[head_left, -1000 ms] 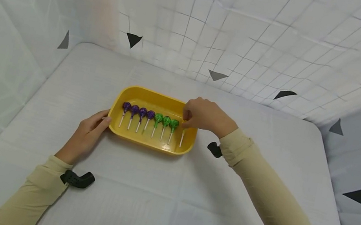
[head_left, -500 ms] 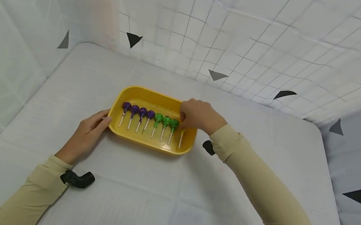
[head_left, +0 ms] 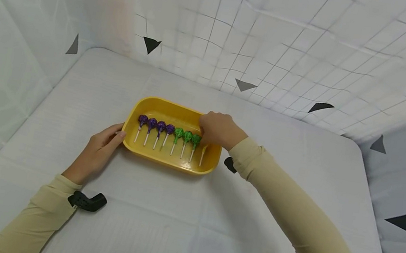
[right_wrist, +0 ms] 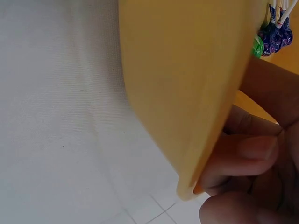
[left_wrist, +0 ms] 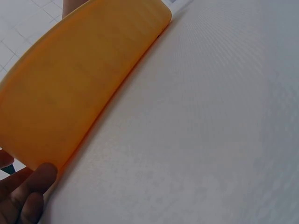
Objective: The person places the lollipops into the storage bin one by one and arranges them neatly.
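Note:
A yellow tray (head_left: 164,162) stands on the white-covered table. In a row inside it lie several purple-wrapped lollipops (head_left: 161,126), three green-wrapped lollipops (head_left: 187,135), and a lollipop with a yellowish upper stick (head_left: 202,157) at the right end. My right hand (head_left: 222,130) reaches over the right end with curled fingers and holds that last lollipop, whose head is hidden under the hand. In the right wrist view, the fingers (right_wrist: 245,156) are bent inside the rim. My left hand (head_left: 100,147) grips the tray's left end; its fingertips (left_wrist: 44,175) press the outer wall in the left wrist view.
The white table surface (head_left: 154,226) surrounds the tray. White sheets with grid lines (head_left: 274,35) and black and grey triangles hang behind and at the sides. Black wrist devices (head_left: 87,201) sit on both forearms.
My right hand has shifted slightly left, nearer the green lollipops, and the end lollipop's stick has moved left with it. The left hand and the tray stay in place.

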Action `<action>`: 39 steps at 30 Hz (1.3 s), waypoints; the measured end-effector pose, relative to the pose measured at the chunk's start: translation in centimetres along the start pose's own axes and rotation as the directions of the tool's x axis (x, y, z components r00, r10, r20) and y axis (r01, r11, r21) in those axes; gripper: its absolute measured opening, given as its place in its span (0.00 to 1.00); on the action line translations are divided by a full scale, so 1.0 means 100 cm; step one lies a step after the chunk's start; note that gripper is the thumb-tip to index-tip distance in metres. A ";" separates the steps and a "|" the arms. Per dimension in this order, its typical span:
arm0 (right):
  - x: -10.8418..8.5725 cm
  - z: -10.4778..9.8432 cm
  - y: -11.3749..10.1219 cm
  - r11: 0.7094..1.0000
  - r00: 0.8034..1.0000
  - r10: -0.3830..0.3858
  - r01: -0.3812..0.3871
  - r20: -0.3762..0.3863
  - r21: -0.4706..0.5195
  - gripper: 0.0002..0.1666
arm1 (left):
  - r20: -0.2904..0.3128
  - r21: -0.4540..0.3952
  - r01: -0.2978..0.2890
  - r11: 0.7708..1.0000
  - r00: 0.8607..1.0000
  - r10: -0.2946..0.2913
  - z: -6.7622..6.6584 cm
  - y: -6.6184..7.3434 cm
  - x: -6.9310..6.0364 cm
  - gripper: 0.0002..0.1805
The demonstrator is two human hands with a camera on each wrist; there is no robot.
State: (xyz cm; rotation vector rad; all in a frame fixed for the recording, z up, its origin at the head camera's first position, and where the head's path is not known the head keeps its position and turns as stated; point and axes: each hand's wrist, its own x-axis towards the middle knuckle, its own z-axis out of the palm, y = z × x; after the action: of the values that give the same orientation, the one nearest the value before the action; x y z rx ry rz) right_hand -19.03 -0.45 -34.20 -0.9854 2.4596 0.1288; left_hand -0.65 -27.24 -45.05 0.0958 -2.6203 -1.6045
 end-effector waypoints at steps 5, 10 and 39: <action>0.002 0.001 0.002 1.000 1.000 0.008 -0.008 0.003 -0.014 0.13 | 0.001 0.003 0.001 1.000 1.000 -0.001 0.000 0.000 0.000 0.30; 0.002 0.003 0.002 1.000 1.000 0.019 -0.019 0.004 -0.008 0.14 | 0.004 0.002 0.003 1.000 1.000 -0.003 0.000 0.000 -0.001 0.31; -0.004 -0.001 0.003 0.999 0.999 0.036 -0.036 0.010 0.013 0.14 | 0.005 -0.007 -0.014 1.000 1.000 0.014 -0.001 0.001 -0.001 0.29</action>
State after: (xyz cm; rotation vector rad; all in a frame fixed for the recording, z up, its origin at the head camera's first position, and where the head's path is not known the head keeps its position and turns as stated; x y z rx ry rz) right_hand -19.07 0.01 -33.93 -0.9330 2.4672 0.1292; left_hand -0.51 -27.27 -44.95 0.0729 -2.6132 -1.6110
